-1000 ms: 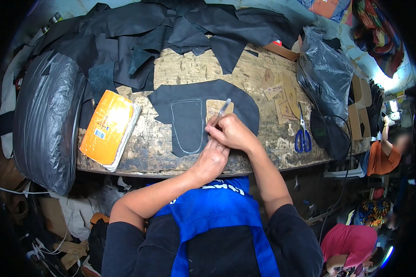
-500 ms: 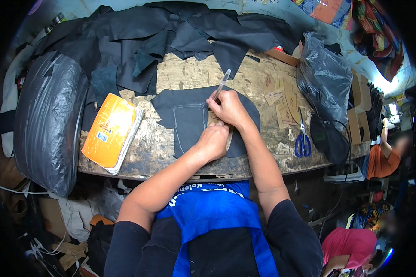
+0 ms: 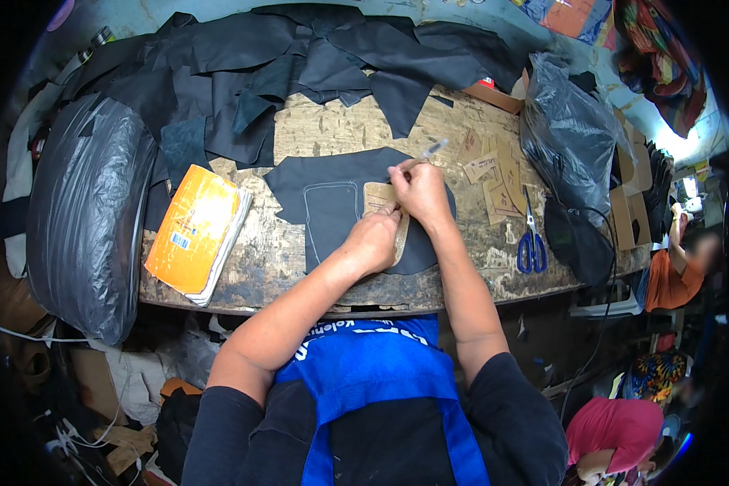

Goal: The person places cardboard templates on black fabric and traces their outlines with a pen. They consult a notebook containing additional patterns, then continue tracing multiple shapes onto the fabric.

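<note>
Cardboard shape [image 3: 383, 212]: now farther right on dark leather [image 3: 332, 202].
Left hand [image 3: 373, 241]: presses it flat.
Right hand [image 3: 419, 188]: fingers closed around pen [image 3: 428, 151].
Hidden: pen tip.

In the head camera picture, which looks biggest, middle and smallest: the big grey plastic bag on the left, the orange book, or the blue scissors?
1. Big grey plastic bag: it looks the largest by far.
2. Orange book: middle.
3. Blue scissors: smallest.
The fisheye lens bends things near the rim, but these gaps are plain enough to rank.
</note>
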The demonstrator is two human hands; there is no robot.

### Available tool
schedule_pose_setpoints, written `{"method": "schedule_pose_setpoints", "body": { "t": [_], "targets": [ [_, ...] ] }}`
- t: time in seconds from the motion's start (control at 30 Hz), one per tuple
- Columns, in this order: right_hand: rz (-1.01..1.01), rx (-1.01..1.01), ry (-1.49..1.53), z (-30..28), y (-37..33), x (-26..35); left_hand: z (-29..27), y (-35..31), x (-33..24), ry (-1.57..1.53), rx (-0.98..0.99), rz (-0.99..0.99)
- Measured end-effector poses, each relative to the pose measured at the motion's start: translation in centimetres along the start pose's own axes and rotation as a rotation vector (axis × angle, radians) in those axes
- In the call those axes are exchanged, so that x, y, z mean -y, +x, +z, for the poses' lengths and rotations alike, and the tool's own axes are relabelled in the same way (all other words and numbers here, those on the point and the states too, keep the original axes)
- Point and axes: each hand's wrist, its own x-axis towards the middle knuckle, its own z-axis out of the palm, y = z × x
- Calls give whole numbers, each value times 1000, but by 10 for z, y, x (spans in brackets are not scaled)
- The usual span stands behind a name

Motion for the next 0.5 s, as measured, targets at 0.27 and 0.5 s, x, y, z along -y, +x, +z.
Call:
{"method": "schedule_pose_setpoints", "body": {
  "t": [0.27, 0.5],
  "targets": [
    [-106, -169, -70, -15, -35, -13, -7, 5, 14, -39, 53, 77],
    [-59, -83, 55, -28, -78, 6, -13, 11, 24, -243, 132, 45]
  ]
}}
